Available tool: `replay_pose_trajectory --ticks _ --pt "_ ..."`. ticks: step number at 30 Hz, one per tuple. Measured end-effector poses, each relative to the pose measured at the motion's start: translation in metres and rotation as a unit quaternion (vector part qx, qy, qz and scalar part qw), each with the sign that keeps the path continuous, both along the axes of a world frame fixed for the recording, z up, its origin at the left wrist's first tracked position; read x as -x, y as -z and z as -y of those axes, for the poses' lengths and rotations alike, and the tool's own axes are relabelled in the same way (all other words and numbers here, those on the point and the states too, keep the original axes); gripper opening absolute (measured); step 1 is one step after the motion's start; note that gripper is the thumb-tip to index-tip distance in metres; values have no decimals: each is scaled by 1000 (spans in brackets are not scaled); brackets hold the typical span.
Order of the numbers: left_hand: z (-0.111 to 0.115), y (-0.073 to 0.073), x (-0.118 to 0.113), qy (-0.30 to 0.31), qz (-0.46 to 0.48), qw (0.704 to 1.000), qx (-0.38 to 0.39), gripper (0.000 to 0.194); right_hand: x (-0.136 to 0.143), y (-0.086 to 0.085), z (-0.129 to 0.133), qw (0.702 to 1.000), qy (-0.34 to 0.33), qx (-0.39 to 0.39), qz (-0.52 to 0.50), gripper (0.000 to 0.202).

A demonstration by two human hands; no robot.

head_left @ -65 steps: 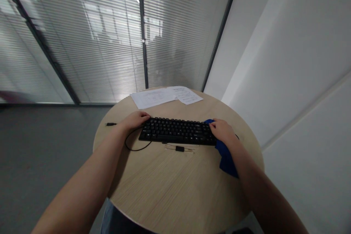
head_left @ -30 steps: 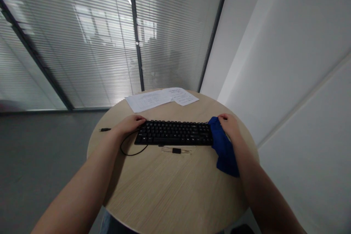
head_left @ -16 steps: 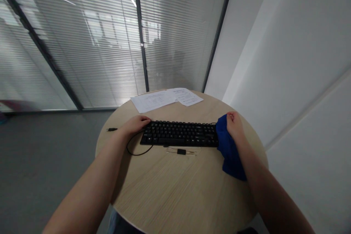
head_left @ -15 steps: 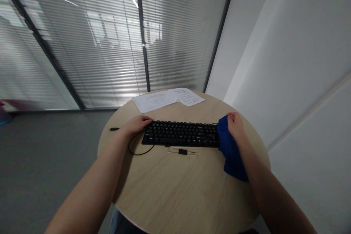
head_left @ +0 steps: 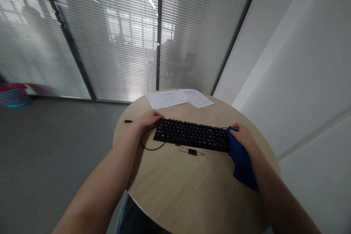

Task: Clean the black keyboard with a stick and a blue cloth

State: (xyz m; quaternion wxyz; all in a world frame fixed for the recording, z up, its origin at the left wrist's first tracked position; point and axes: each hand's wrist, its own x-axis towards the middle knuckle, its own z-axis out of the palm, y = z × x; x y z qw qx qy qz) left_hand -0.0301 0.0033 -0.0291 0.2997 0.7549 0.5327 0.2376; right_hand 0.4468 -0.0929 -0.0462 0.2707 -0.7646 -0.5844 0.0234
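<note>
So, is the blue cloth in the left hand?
No, the right hand holds the blue cloth, and the left hand is at the other end of the keyboard.

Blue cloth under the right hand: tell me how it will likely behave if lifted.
The blue cloth will probably flop rather than hold a shape, since it drapes in soft folds from the right hand. It looks thin, so likely light. Its upper end lies against the keyboard, so it may brush the keys as it rises.
</note>
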Motion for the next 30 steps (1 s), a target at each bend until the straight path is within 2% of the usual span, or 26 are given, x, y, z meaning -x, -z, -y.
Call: replay_pose_trajectory --ticks 3,7,9,11,13,16,19,21,25,30 --pt "-2 1 0 13 13 1000 0 33 19 -18 2 999 -11 -40 -6 19" --pt "-4 -1 0 -8 19 1000 4 31 71 -55 -4 990 -83 -68 -91 35" --pt "-5 -2 2 -23 18 1000 -10 32 102 -72 -16 968 -138 -74 -197 41" --pt "-6 -4 4 -37 7 999 -27 34 134 -83 -32 933 -171 -84 -305 47" --pt "-7 -4 7 -58 -8 998 -39 36 166 -88 -50 911 -187 -106 -353 51" --pt "-10 -4 10 -99 -20 994 -48 38 212 -83 -68 909 -206 -116 -343 53" --pt "-12 -1 11 -129 -26 990 -51 38 249 -64 -72 924 -285 -94 -236 51" --pt "-14 1 11 -143 -31 988 -54 38 266 -48 -69 922 -348 -83 -145 50" --pt "-16 3 10 -157 -28 985 -62 38 280 -21 -61 924 -374 -83 -14 43" --pt "-13 2 7 -153 -44 985 -64 36 279 -9 -56 912 -395 -96 52 30"
